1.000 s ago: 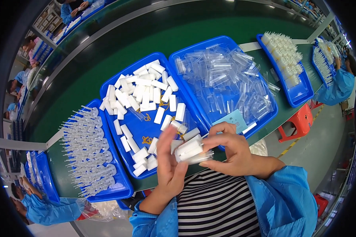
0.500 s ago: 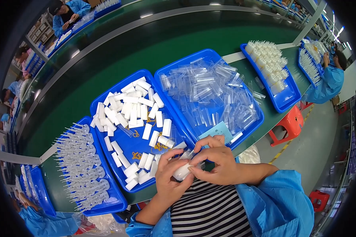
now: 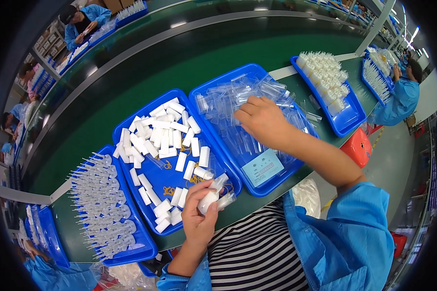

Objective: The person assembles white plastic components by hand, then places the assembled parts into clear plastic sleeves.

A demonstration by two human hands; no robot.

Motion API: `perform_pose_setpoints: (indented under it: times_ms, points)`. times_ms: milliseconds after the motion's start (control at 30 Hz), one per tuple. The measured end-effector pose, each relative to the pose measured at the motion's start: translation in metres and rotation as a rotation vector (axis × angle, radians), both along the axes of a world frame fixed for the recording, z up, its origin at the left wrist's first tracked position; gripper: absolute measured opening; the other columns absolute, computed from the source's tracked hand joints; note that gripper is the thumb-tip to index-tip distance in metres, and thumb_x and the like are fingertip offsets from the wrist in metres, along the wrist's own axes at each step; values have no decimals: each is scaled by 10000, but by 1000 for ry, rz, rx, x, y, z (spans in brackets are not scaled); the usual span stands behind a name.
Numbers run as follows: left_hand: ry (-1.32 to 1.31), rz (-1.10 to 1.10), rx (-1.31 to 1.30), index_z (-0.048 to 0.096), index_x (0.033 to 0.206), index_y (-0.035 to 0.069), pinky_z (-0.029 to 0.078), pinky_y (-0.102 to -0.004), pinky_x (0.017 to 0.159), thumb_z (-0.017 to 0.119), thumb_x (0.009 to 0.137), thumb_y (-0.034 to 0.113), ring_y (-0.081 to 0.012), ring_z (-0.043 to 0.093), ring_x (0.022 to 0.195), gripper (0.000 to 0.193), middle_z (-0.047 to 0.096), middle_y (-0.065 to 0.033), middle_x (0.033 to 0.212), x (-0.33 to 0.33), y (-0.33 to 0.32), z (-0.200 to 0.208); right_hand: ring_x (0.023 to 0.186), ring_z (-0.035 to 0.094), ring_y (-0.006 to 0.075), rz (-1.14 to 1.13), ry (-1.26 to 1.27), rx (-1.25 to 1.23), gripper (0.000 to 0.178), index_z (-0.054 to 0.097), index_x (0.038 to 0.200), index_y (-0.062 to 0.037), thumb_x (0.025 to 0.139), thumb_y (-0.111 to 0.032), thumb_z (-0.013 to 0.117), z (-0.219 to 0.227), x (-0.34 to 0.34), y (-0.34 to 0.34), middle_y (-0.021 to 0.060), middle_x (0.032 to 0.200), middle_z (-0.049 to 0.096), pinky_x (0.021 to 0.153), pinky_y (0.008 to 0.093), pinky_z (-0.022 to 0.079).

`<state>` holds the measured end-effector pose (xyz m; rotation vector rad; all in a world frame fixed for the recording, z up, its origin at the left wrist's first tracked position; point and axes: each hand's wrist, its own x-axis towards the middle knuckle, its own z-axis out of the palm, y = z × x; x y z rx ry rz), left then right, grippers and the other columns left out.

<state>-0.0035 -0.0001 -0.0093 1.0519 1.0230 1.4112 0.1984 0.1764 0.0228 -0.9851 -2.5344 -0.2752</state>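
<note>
My left hand (image 3: 199, 213) is closed around a white rounded plastic part (image 3: 209, 201) with clear plastic pieces (image 3: 223, 194) sticking out on its right side. I hold it at the near right corner of the tray of white blocks. Over the tray of clear plastic sleeves (image 3: 272, 89), my right hand (image 3: 263, 120) reaches down with its fingers bent together; their tips and anything between them are hidden. White rectangular blocks (image 3: 155, 133) fill much of the middle blue tray (image 3: 155, 172), with yellow rubber bands (image 3: 169, 190) among them.
A pale blue printed card (image 3: 262, 167) lies in the sleeve tray's near end. To the left, a blue tray (image 3: 141, 254) holds white parts with thin stems; at the right another (image 3: 349, 123) holds translucent parts. Red stools (image 3: 357, 148) and co-workers (image 3: 405, 94) are beyond.
My right hand has let go of the white part and moved up and right to the clear sleeves. The left hand keeps the part, slightly lower left. The card is now uncovered.
</note>
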Motion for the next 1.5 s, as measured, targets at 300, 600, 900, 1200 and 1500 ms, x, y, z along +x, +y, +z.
perform_pose_setpoints:
  times_ms: [300, 600, 900, 1200, 1500]
  points:
    - [256, 99, 116, 541, 995, -4, 396, -314, 881, 559, 761, -25, -233, 511, 1025, 236, 501, -162, 1163, -8, 1, -4, 762, 593, 183, 93, 71, -144, 253, 604, 947, -63, 697, -32, 628, 25, -14, -25, 53, 853, 594, 636, 281, 473]
    - [520, 112, 191, 572, 979, 3, 420, -342, 857, 615, 710, -22, -279, 521, 1018, 273, 476, -173, 1191, -6, 8, 4, 839, 583, 112, 247, 1288, -1124, 341, 452, 1199, 40, 868, -3, 526, 12, -29, -107, 91, 954, 559, 720, 219, 471]
    - [595, 142, 254, 578, 984, 21, 435, -384, 866, 627, 704, -5, -320, 516, 1038, 286, 368, -199, 1284, 0, 9, 4, 905, 591, 130, 207, 1276, -1261, 314, 480, 1158, 40, 857, -7, 556, -11, -33, -114, 102, 997, 583, 788, 238, 477]
    - [641, 188, 251, 567, 977, 10, 413, -391, 897, 620, 724, 4, -324, 494, 1070, 259, 384, -214, 1271, -1, 8, 3, 876, 612, 177, 166, 1519, -1609, 202, 504, 1029, 7, 842, -4, 582, -15, -34, -113, 135, 976, 614, 804, 285, 481]
    - [509, 183, 217, 536, 967, 16, 366, -378, 912, 560, 806, 51, -301, 459, 1097, 167, 396, -225, 1254, 1, 7, 2, 926, 614, 188, 171, 1405, -1396, 202, 489, 1020, 20, 836, 26, 573, -14, -39, -120, 153, 1007, 611, 822, 297, 489]
